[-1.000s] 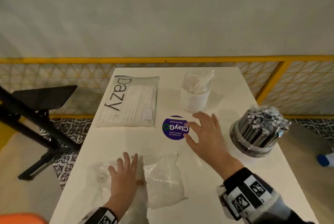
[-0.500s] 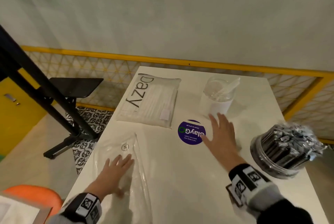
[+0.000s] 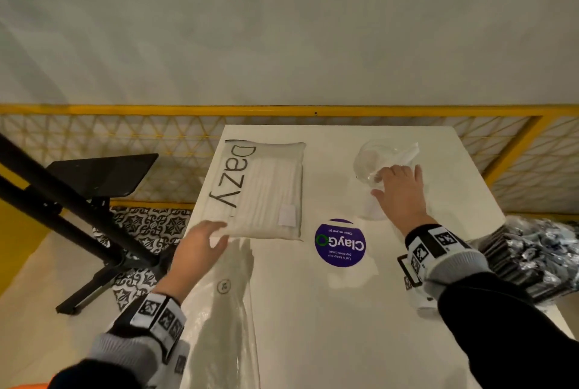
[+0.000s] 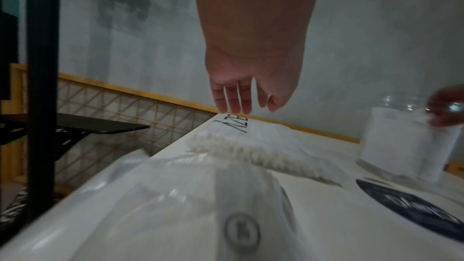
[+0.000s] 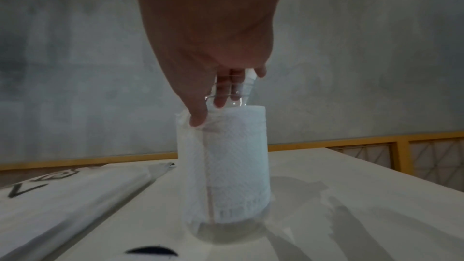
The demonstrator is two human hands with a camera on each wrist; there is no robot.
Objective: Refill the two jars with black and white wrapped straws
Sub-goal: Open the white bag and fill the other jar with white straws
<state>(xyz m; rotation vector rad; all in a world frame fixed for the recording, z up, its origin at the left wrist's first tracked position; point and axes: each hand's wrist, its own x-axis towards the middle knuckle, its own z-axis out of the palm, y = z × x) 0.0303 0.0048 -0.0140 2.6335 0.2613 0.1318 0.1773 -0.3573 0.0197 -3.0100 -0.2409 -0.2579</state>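
Note:
A clear jar (image 3: 371, 158) lined with white paper (image 5: 226, 166) stands at the table's far right, with one white wrapped straw leaning in it. My right hand (image 3: 391, 178) grips its neck, thumb (image 5: 198, 120) outside and fingers showing through the glass. A sealed pack of white wrapped straws (image 3: 266, 188) marked "Dazy" lies at the far left. My left hand (image 3: 216, 232) hovers open at its near left corner, fingers (image 4: 233, 104) straight; I cannot tell if it touches. A second jar (image 3: 526, 260) crammed with black wrapped straws sits at the right edge.
An empty clear plastic bag (image 3: 225, 310) lies along the table's near left edge. A round purple ClayGo sticker (image 3: 340, 243) marks the table's middle. A yellow mesh railing (image 3: 156, 111) runs behind the table, and a black stand (image 3: 78, 222) is on the floor at the left.
My left hand left the empty plastic bag and moved forward to the straw pack's corner. My right hand went from beside the purple sticker up to the lined jar and took hold of its neck.

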